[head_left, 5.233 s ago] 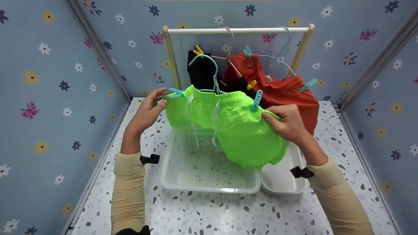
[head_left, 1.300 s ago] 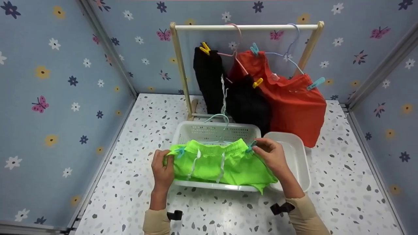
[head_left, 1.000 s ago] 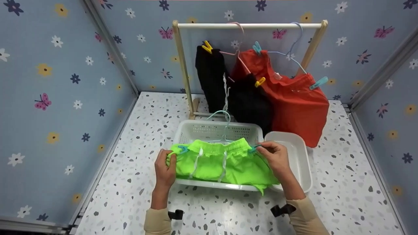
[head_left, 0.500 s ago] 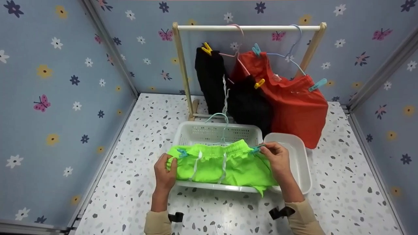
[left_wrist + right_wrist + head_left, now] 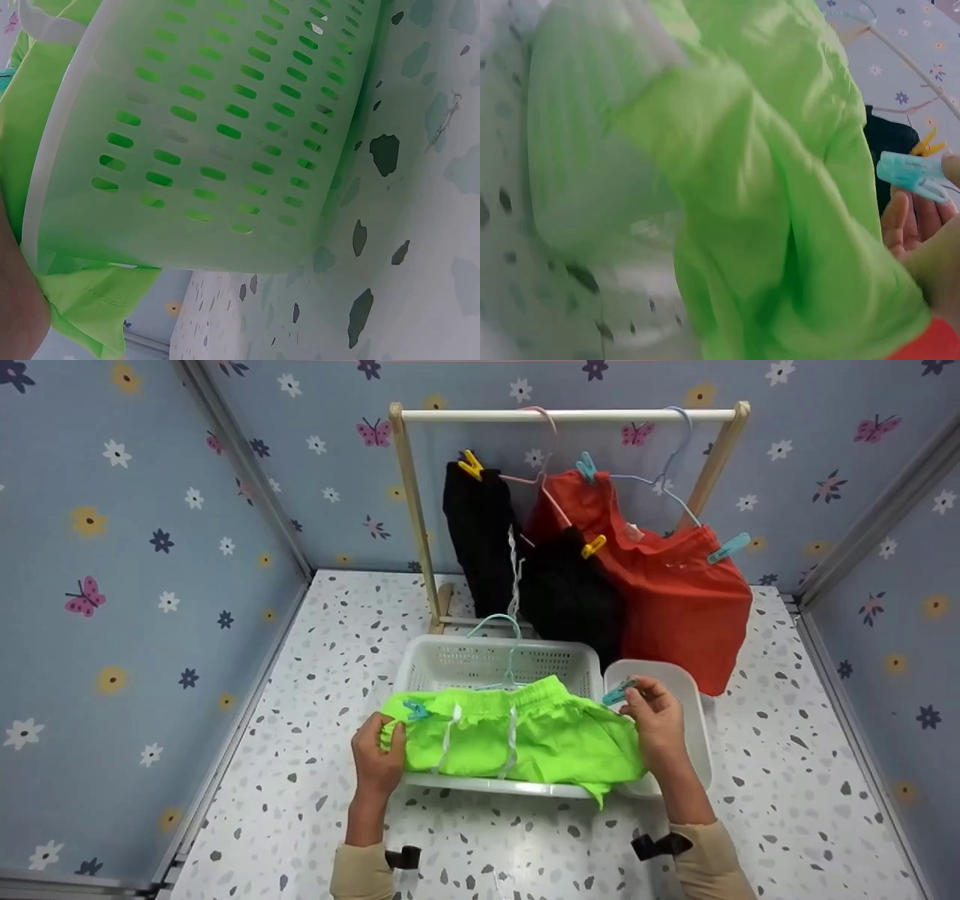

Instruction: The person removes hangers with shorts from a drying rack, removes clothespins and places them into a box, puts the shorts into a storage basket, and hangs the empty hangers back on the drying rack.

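Note:
Bright green drawstring shorts (image 5: 480,742) lie across a white perforated basket (image 5: 499,790), their right corner hanging over its front rim. My left hand (image 5: 379,757) grips the left edge of the shorts, beside a blue clothespin (image 5: 417,710) clipped at the waistband. Between thumb and fingers my right hand (image 5: 664,727) pinches another blue clothespin (image 5: 618,692), apart from the waistband and over the white tray. The right wrist view shows that clothespin (image 5: 907,171) past the green cloth. Behind the waistband a mint-green hanger (image 5: 516,639) leans with its hook up.
A wooden rack with a white bar (image 5: 480,415) stands behind the basket. Black trousers (image 5: 480,540) with yellow clothespins and a red garment (image 5: 686,615) with blue ones hang from it. The white tray (image 5: 694,705) adjoins the basket's right side. Patterned walls enclose the speckled table (image 5: 322,660).
Since 5.2 s ago the shorts came down from before the rack onto the basket. In the last half second, my right hand took the right clothespin off the waistband and moved it right.

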Action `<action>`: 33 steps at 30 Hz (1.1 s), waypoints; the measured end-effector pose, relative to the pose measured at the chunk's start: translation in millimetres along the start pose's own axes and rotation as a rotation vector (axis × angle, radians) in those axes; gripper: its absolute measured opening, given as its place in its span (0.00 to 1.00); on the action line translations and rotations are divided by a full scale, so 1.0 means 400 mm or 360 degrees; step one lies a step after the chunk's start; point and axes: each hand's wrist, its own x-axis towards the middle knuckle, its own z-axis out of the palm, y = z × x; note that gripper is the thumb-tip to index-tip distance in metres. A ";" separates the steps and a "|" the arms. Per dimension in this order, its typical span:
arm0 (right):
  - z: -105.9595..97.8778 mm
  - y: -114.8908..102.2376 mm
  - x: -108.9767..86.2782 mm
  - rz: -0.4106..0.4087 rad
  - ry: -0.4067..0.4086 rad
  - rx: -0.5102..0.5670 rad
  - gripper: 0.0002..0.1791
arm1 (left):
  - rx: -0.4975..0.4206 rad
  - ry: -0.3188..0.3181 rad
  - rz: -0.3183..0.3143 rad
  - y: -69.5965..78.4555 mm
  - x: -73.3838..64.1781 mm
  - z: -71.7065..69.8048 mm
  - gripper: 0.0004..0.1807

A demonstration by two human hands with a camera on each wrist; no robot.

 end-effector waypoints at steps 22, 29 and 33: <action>-0.128 0.035 0.078 0.0030 -0.0005 -0.1283 0.18 | 0.0002 0.0017 -0.0022 0.004 -0.014 0.004 0.06; -0.133 0.031 0.120 0.0001 -0.0117 -0.1489 0.21 | -0.0007 0.0027 -0.0026 0.005 -0.012 0.002 0.06; -0.140 0.033 0.152 0.0005 -0.0155 -0.1624 0.21 | 0.0008 0.0031 -0.0034 0.005 -0.011 -0.001 0.06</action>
